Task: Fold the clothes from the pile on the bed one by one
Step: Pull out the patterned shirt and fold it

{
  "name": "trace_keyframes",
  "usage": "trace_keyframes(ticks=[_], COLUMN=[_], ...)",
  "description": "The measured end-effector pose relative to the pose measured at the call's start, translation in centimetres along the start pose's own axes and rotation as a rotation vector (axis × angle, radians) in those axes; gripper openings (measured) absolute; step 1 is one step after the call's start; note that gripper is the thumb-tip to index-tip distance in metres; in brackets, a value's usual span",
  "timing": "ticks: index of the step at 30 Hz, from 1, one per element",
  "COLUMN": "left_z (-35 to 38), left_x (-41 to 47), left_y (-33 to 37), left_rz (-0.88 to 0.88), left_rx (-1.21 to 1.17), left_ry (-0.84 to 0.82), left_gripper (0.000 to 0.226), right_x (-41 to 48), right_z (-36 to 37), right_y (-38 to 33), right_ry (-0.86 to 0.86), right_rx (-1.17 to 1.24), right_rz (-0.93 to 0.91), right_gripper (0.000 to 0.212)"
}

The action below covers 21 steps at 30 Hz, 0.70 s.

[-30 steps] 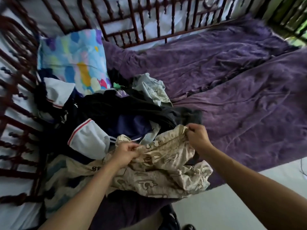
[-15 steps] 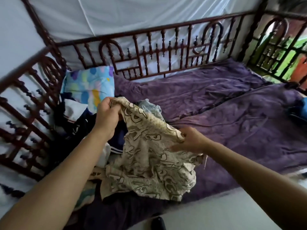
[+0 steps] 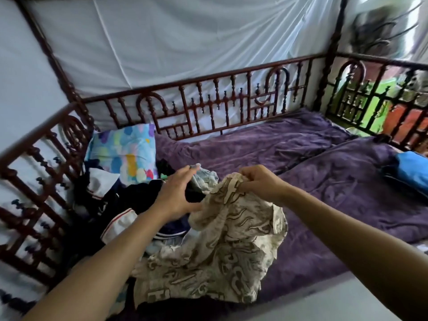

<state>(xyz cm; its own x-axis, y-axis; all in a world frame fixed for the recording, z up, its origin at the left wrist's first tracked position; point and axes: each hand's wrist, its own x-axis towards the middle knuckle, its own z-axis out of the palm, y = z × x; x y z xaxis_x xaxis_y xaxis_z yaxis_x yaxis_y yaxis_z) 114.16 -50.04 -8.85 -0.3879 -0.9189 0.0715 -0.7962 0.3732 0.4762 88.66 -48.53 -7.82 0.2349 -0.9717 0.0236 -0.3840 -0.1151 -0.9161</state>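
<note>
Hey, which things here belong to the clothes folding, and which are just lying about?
Job: cream patterned garment, pinched by the right hand; left hand, open beside it; clothes pile; purple bedspread.
Lying about: colourful pillow; blue bundle; wooden bed rail.

Both forearms reach forward. The left hand (image 3: 176, 193) is spread wide, fingers straight; the right hand (image 3: 261, 181) curls its fingers, pinching the patterned garment (image 3: 220, 251).

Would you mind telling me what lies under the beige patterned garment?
Navy striped clothing peeks out at the beige patterned garment's left edge, and the purple blanket shows at its right; whatever lies directly beneath is covered.
</note>
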Motion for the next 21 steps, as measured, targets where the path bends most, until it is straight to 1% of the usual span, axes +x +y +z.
trace_keyframes(ticks=[1,2,3,4,5,6,9,10,11,13,15,16,17,18,19,20,21], left_z=[0.7,1.3,1.6,1.4,1.0,0.3,-2.8,-3.7,-4.7,-6.7,-8.7,-9.7,-10.6,-11.5,-12.3,-13.2,-13.9], left_x=[0.8,1.4,2.1,2.6,3.1,3.5,4.2,4.4,4.5,4.9,5.1,5.1,5.1,5.1,5.0,4.9,4.8], left_y=[1.5,2.8,3.8,4.4,4.7,4.7,4.9,4.9,5.0,5.1,4.8,4.6,4.2,3.6,2.9,1.9,0.5], left_rz=[0.050,0.077,0.084,0.077,0.059,0.041,0.084,0.108,0.128,0.144,0.164,0.177,0.188,0.194,0.192,0.175,0.138], left_rx=[-0.108,-0.222,-0.329,-0.432,-0.521,-0.601,-0.701,-0.721,-0.746,-0.818,-0.874,-0.885,-0.886,-0.877,-0.850,-0.804,-0.739], left_ry=[-0.053,-0.070,-0.036,0.025,0.094,0.148,0.196,0.207,0.228,0.281,0.338,0.365,0.392,0.419,0.446,0.485,0.539], left_gripper=[0.074,0.052,0.028,0.014,0.012,0.015,0.019,0.020,0.023,0.026,0.027,0.029,0.030,0.030,0.029,0.029,0.028], right_x=[0.1,0.2,0.2,0.1,0.0,-0.1,-0.7,-0.8,-1.0,-0.8,-0.2,0.5,1.3,2.2,3.1,3.9,4.8], right_z=[0.0,-0.2,-0.5,-1.0,-1.8,-2.6,-4.6,-4.6,-4.2,-2.1,0.9,2.5,4.1,5.7,7.2,8.0,8.4], right_y=[-0.9,-1.5,-1.9,-2.2,-2.1,-1.6,1.9,3.3,4.4,5.6,5.8,5.9,5.8,5.9,5.9,5.4,4.8], right_ry=[-0.014,-0.019,-0.018,-0.009,0.006,0.026,0.099,0.069,0.005,-0.134,-0.220,-0.241,-0.237,-0.200,-0.136,-0.036,0.093], right_rx=[0.011,0.041,0.086,0.139,0.193,0.259,0.443,0.430,0.364,0.257,0.211,0.170,0.098,0.022,-0.008,0.048,0.141], right_rz=[-0.029,-0.052,-0.061,-0.062,-0.058,-0.039,0.147,0.202,0.227,0.216,0.207,0.191,0.172,0.149,0.133,0.141,0.171], right_gripper=[0.023,0.020,0.013,0.006,0.006,0.010,0.022,0.025,0.029,0.047,0.056,0.056,0.049,0.035,0.016,0.005,0.019])
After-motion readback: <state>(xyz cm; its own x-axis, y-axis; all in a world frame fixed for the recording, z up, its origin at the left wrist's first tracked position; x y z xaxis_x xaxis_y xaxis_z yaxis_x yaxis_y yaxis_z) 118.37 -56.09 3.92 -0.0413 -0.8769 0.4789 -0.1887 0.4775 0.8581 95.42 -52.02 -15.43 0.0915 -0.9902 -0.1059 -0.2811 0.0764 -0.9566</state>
